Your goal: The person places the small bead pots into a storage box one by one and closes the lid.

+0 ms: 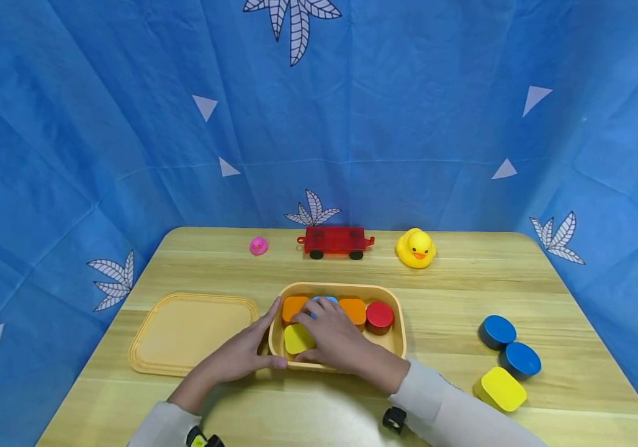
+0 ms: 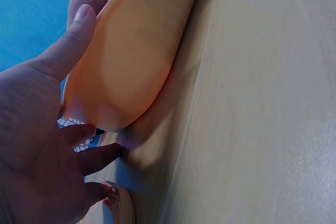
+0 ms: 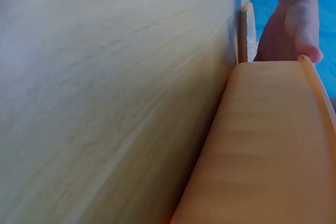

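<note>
A pale orange plastic box [image 1: 397,347] sits in the middle of the wooden table. My left hand [image 1: 246,347] holds its left end, with the thumb at the front corner and the fingers spread along the end wall. Inside the box, my right hand [image 1: 332,335] pinches a yellow block [image 1: 296,339] at the front left. Under and beside these fingers are an orange block [image 1: 293,307], a partly hidden blue block [image 1: 327,299], another orange block [image 1: 355,310] and a red round block [image 1: 379,316]. In the right wrist view, the box's outer wall [image 3: 262,145] hides my right fingers.
Left of the box lies a matching flat lid [image 1: 190,335]. At the back stand a small pink duck [image 1: 259,246], a red toy wagon [image 1: 334,241] and a yellow duck [image 1: 416,248]. Two blue round blocks [image 1: 498,331] and a yellow block [image 1: 501,389] are at the right.
</note>
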